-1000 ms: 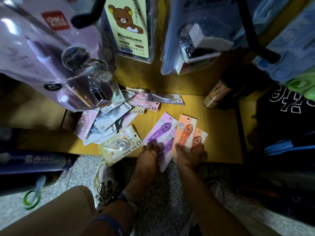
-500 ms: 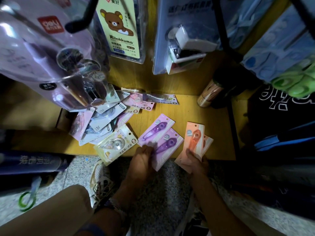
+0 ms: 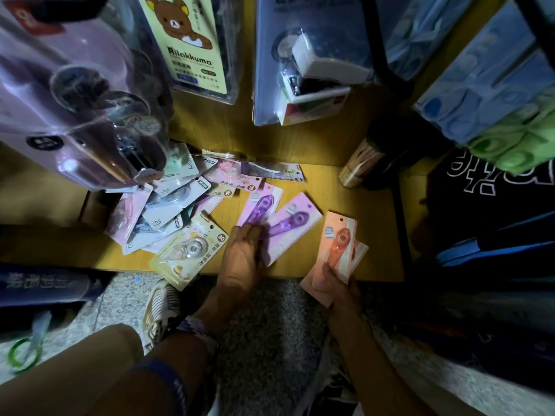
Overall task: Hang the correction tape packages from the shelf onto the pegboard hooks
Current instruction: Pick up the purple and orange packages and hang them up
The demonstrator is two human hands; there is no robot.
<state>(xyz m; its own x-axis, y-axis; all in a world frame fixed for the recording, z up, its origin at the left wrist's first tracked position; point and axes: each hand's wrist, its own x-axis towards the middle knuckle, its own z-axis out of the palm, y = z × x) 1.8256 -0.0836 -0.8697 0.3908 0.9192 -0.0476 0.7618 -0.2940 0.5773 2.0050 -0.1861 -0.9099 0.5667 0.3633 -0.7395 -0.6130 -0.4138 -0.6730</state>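
Note:
Two purple correction tape packages (image 3: 288, 226) lie on the low wooden shelf (image 3: 369, 235). My left hand (image 3: 243, 259) rests on their lower ends, fingers curled over them. My right hand (image 3: 339, 283) grips two orange correction tape packages (image 3: 339, 247) by the bottom, lifted at the shelf's front edge. A yellow package (image 3: 189, 250) with a round tape lies just left of my left hand. A heap of several pink and white packages (image 3: 162, 211) sits further left.
Large packaged items hang overhead: a purple blister pack (image 3: 69, 94), a bear-printed card (image 3: 186, 40), a blue stapler pack (image 3: 312, 61), blue and green packs (image 3: 495, 109) at right. A cylindrical container (image 3: 360, 166) stands at the shelf's back right. Speckled floor (image 3: 270, 325) and my shoe (image 3: 159, 310) below.
My right hand has lifted the orange packages off the shelf and drawn them right, away from the purple ones. My left hand has stayed on the purple packages, which shifted slightly.

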